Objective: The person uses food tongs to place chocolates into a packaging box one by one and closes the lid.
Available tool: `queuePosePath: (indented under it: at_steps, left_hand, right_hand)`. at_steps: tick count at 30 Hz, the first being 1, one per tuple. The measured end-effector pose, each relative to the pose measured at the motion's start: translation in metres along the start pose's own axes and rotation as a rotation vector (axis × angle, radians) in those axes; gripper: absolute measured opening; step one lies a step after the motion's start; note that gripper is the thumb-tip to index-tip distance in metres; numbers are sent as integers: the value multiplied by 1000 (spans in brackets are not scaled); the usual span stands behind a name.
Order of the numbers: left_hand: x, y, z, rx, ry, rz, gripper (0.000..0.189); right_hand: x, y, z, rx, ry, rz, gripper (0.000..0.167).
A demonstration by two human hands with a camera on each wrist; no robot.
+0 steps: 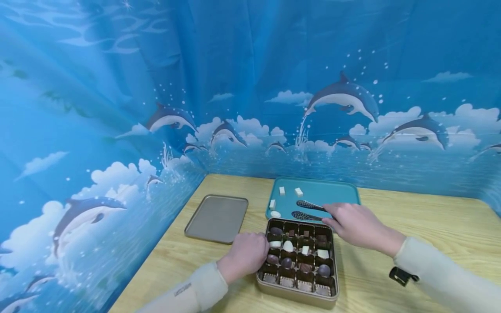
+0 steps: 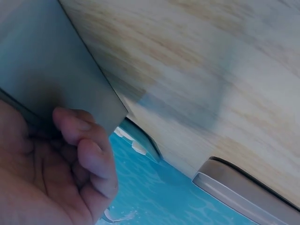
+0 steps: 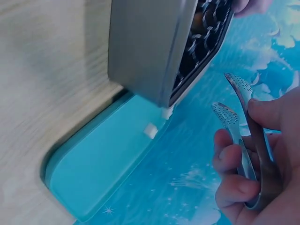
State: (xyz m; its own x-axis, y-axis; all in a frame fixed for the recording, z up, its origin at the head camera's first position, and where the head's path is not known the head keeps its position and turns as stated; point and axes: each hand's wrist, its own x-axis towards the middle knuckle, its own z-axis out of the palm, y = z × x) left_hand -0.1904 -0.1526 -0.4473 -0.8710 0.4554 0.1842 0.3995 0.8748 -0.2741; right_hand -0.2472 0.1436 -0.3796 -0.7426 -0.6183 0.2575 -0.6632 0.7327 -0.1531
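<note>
Grip of the right hand (image 1: 352, 224) is closed around metal tongs (image 1: 307, 216), with thumb and fingers set along their arms; the two perforated tips are spread apart over the near part of the teal tray (image 1: 328, 195), and nothing is seen between them; the compartmented tin (image 1: 295, 296) stands on the wooden surface (image 1: 411, 217), just in front of the tray; its left side is held by the left hand (image 1: 247, 254), whose fingers are curled at the wall, though the thumb's placing cannot be told.

Three white blocks (image 1: 299, 192) and a white oval (image 1: 275, 214) lie toward the tray's left side; the oval is just left of the tips, near the tin's back edge; if it is to be lifted, it is best pinched across its middle and squeezed lightly, since a smooth rounded piece may slip under hard pressure; the blocks would be better taken squarely on flat sides.

Only ruffled liners (image 1: 287, 282) are seen in the tin's nearest row, so a piece would probably be seated best there; it should be lowered straight down and released close to the liner, so that the dark pieces (image 1: 287, 263) behind are not jostled.
</note>
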Motion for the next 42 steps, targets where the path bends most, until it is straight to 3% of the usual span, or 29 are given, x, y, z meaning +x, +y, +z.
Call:
queuePosePath:
  at_steps: [5, 12, 18, 21, 28, 37, 42]
  left_hand:
    - [0, 1, 0, 2, 14, -11, 30]
    - [2, 6, 1, 51, -21, -32, 32]
    - [6, 4, 7, 53, 34, -35, 34]
    - [8, 2, 8, 53, 53, -23, 33]
    - [12, -1, 7, 67, 12, -20, 27]
    - [16, -1, 5, 72, -49, -38, 25]
    - [17, -2, 7, 53, -42, -39, 24]
  right_hand:
    - [22, 7, 11, 11, -50, 14, 35]
    - [55, 6, 31, 8, -182, 22, 34]
    - [74, 0, 41, -29, -233, -36, 27]
    - [79, -4, 44, -29, -235, -40, 25]
    - [85, -7, 49, -16, -245, -51, 11]
    - [86, -6, 49, 0, -222, -56, 11]
    - [84, -2, 41, -3, -213, -42, 16]
